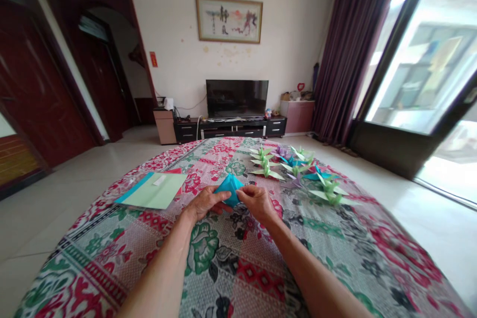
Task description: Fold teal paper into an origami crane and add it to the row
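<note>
A piece of folded blue origami paper (231, 185), roughly diamond-shaped, is held between both hands above the middle of the table. My left hand (209, 202) grips its left side, with the thumb lying across the front face. On the opposite edge, my right hand (258, 200) pinches the paper between thumb and fingers. Several finished paper cranes in green, purple and blue stand beyond my right hand, among them a green crane (331, 191) and a blue crane (319, 174). Left of my hands lies a stack of coloured paper sheets (154, 193), pale green on top.
A floral cloth (208, 248) covers the round table. A small white slip (160, 180) rests on the paper stack. Across the room, a television (237, 99) stands on a low black cabinet (276, 126). Purple curtains (348, 54) hang beside a glass door (421, 69) at right.
</note>
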Demonstrator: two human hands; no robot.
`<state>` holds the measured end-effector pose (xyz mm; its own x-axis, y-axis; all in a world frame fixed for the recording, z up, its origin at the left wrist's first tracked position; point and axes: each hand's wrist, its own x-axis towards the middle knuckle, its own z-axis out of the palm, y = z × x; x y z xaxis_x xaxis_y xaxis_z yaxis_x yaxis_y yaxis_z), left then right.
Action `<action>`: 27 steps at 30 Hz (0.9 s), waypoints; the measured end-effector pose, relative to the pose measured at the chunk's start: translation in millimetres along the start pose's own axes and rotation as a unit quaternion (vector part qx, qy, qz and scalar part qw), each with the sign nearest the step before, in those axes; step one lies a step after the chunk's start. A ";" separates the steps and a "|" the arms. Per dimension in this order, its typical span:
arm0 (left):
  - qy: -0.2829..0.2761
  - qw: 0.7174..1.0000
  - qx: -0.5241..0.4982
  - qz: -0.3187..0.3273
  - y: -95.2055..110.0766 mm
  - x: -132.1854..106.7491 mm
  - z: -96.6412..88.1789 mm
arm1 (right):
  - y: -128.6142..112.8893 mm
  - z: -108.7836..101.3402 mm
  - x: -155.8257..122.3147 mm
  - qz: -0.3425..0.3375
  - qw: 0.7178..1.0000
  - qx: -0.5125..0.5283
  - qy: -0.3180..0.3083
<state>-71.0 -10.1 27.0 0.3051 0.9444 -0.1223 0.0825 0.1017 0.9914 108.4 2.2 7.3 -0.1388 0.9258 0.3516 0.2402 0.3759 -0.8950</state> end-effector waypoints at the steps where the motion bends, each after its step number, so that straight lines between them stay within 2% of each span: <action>1: 0.002 1.000 0.003 0.000 -0.3 0.2 0.0 | -0.5 -0.4 -0.2 -0.004 1.000 -0.006 -0.004; 14: 0.042 0.999 0.020 -0.004 -0.1 3.7 1.6 | -5.1 -7.0 0.5 -0.032 0.997 -0.025 -0.065; 20: 0.090 0.996 -0.025 0.010 2.9 2.6 1.1 | -14.1 -5.6 -4.1 -0.034 0.994 0.093 -0.046; 27: 0.105 0.994 -0.020 0.016 -0.6 6.6 -0.5 | -10.4 -0.4 -7.7 -0.076 0.997 -0.014 -0.028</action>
<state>-69.5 -3.8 25.6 0.1015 0.9914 -0.0829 0.0368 0.0796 0.9962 107.3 -8.8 14.0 -0.2288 0.8547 0.4660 0.2395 0.5134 -0.8241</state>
